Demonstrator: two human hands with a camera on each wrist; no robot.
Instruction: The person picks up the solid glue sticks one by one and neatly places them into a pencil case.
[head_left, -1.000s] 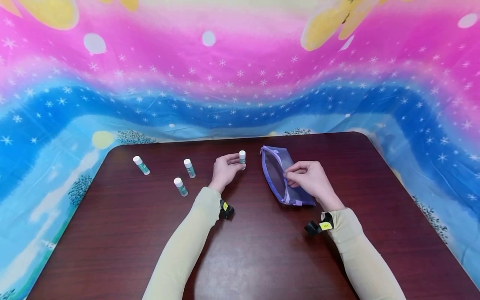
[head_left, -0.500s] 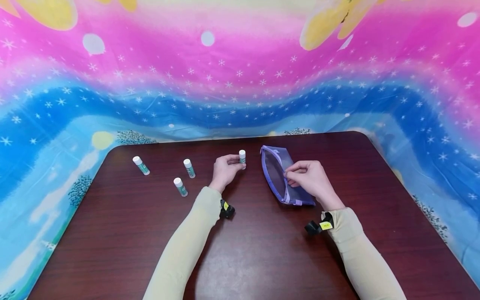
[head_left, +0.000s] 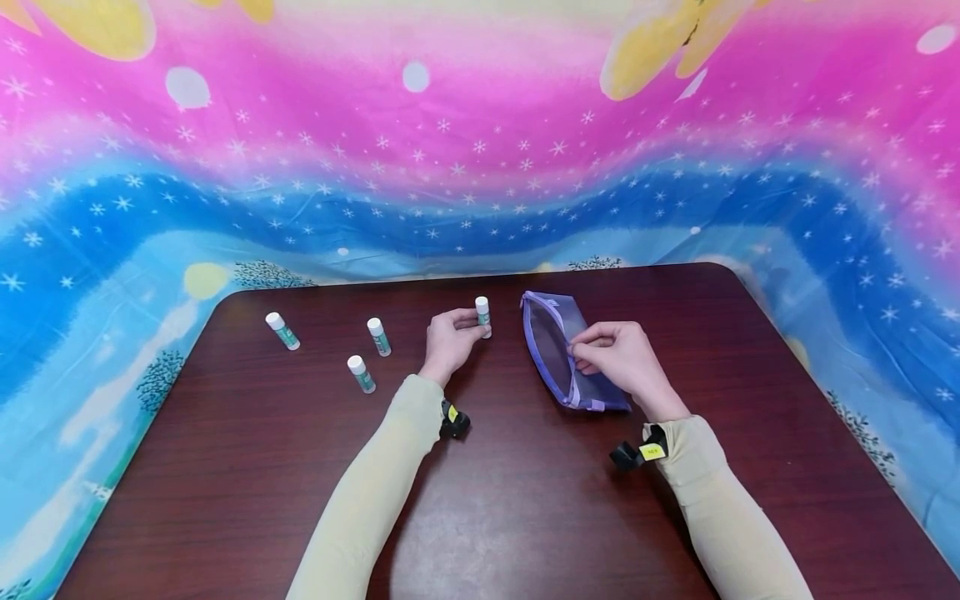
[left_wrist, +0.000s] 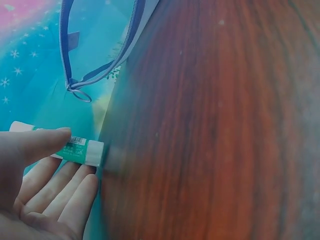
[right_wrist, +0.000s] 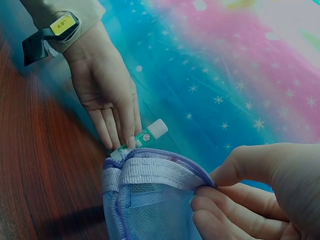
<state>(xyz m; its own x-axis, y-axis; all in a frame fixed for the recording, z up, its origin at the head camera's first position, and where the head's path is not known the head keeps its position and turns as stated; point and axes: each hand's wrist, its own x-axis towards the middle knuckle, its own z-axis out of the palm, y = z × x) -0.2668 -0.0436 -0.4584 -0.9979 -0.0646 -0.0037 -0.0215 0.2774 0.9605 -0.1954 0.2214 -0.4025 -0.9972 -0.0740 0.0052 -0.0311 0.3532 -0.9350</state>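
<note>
My left hand (head_left: 452, 342) pinches a small green-and-white glue stick (head_left: 483, 317) between thumb and fingers, holding it nearly upright with the white cap on top. In the left wrist view the glue stick (left_wrist: 80, 151) has its white base close to the tabletop; whether it touches I cannot tell. To its right lies a purple mesh zip pouch (head_left: 551, 354), its mouth gaping toward the left hand. My right hand (head_left: 624, 360) pinches the near-right edge of that mouth. In the right wrist view the thumb and fingers grip the pouch's zipper edge (right_wrist: 200, 172).
Three more glue sticks stand left of the left hand: one at far left (head_left: 282, 331), one in the middle (head_left: 379, 337) and one nearer (head_left: 362, 374). The dark wooden table (head_left: 480, 500) ends at a colourful cloth backdrop (head_left: 465, 167).
The glue stick in my left hand has shifted very slightly up and to the left. The right hand and pouch stay as they were.
</note>
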